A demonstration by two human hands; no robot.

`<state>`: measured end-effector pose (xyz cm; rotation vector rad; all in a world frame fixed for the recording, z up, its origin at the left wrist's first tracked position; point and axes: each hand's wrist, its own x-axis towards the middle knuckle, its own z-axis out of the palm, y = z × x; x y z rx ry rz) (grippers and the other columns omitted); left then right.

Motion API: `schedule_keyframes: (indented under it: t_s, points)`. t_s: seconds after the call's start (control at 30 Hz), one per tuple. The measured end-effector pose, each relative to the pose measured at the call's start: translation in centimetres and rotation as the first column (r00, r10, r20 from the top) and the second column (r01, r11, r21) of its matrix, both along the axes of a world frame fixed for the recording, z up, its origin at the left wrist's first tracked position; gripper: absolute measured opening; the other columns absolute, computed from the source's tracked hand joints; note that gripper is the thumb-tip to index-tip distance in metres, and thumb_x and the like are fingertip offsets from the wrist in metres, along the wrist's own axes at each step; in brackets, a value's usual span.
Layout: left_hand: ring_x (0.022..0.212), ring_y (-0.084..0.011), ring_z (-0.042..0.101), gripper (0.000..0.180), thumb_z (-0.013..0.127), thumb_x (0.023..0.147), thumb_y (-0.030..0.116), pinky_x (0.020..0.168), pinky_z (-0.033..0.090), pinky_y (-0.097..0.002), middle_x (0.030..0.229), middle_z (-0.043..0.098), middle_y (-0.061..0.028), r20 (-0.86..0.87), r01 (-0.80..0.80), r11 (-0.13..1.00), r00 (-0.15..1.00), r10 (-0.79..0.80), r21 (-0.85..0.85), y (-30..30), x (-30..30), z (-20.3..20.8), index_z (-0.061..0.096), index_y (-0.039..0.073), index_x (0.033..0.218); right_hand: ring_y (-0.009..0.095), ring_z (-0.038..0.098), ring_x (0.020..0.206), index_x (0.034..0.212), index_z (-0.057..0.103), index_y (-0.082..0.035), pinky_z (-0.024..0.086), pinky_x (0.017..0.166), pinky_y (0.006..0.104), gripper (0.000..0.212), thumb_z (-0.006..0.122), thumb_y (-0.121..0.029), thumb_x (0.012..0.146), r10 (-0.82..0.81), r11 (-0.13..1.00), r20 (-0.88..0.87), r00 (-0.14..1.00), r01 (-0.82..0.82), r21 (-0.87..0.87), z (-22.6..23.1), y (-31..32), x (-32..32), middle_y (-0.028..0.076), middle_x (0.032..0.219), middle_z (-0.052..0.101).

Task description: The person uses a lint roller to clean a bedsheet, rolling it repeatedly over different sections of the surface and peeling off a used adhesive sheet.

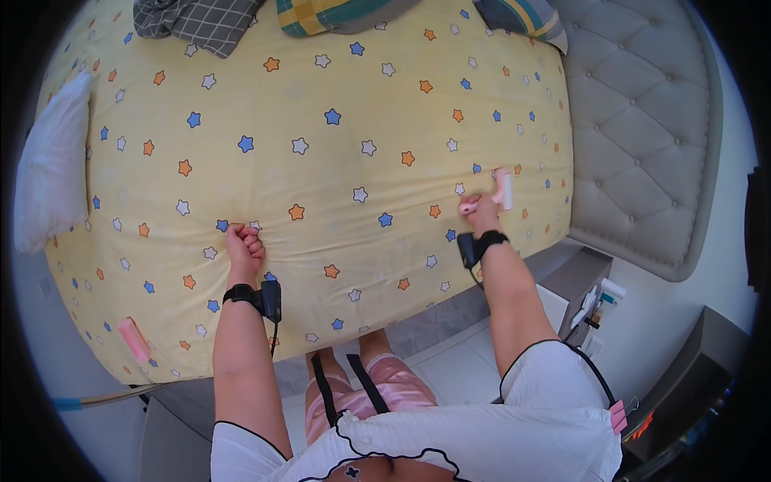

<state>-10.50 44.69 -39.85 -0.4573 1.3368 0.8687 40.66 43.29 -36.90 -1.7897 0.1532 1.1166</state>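
Note:
Over the bed lies a yellow fitted sheet (345, 161) printed with blue, orange and white stars. My left hand (246, 249) is closed on the sheet near the bed's front side, and creases run out from it to the right. My right hand (483, 212) is wrapped round the handle of a pink lint roller (503, 189). Its white roll rests on or just above the sheet, towards the headboard end; I cannot tell whether it touches.
A grey tufted headboard (634, 120) stands at the right, with a bedside cabinet (574, 285) below it. A white pillow (55, 165) lies at the left edge. A pink elongated case (134, 339) is at the near left corner. Grey checked bedding (205, 24) is heaped at the far side.

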Motion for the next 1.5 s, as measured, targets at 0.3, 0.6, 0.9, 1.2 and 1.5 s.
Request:
schedule_keyframes:
  t_s: [0.3,0.6,0.9,1.2,1.5]
  points:
    - [0.033,-0.0073,0.017,0.032,0.046,0.083,0.03,0.031,0.014,-0.023,0.042,0.022,0.008,0.002,0.017,1.0,1.0,-0.017,0.004,-0.3,-0.4,-0.3,0.047,0.014,0.055,0.02,0.049,0.043,0.088,0.044,-0.005,0.042,0.038,0.0335,0.024,0.048,-0.028,0.093,0.032,0.896,-0.431,0.902,-0.217,-0.388,8.5,-20.3,-37.8,0.007,0.053,0.046]
    - [0.033,-0.0069,0.017,0.031,0.046,0.083,0.029,0.031,0.014,-0.0223,0.042,0.022,0.008,-0.008,0.0,1.0,1.0,0.0,0.009,-0.2,-0.2,0.2,0.047,0.013,0.056,0.019,0.051,0.043,0.072,0.048,-0.007,0.041,0.037,0.0332,0.04,0.036,-0.037,0.096,0.599,0.784,0.229,0.767,-0.505,-0.361,3.3,1.8,-5.7,0.005,0.054,0.048]
    - [0.034,-0.0071,0.017,0.034,0.045,0.084,0.031,0.031,0.013,-0.0227,0.043,0.022,0.0078,-0.004,0.023,1.0,1.0,-0.023,0.006,-0.4,-0.5,-0.2,0.048,0.012,0.056,0.018,0.05,0.046,0.08,0.05,-0.01,0.038,0.042,0.0369,0.03,0.045,-0.037,0.093,0.237,0.96,-0.143,0.961,-0.254,-0.118,0.9,-14.2,-25.8,0.005,0.057,0.05]
    - [0.034,-0.0075,0.017,0.031,0.045,0.083,0.031,0.031,0.014,-0.0226,0.043,0.024,0.0077,-0.027,0.018,1.0,0.999,-0.018,-0.004,-0.7,-1.2,-0.3,0.047,0.013,0.058,0.015,0.045,0.038,0.097,0.035,-0.011,0.036,0.033,0.0311,0.018,0.05,-0.021,0.094,0.017,1.0,-0.069,0.997,-0.016,0.01,6.2,-11.2,-25.8,0.004,0.053,0.044]
    - [0.034,-0.0067,0.017,0.029,0.045,0.084,0.029,0.031,0.013,-0.0219,0.043,0.023,0.0081,0.012,-0.01,1.0,1.0,0.01,-0.014,-0.4,-0.8,-0.2,0.046,0.013,0.059,0.016,0.045,0.046,0.068,0.042,-0.013,0.036,0.041,0.0306,0.034,0.039,-0.036,0.093,-0.035,0.988,0.086,0.996,0.047,-0.145,1.7,-7.7,-12.4,0.002,0.054,0.042]
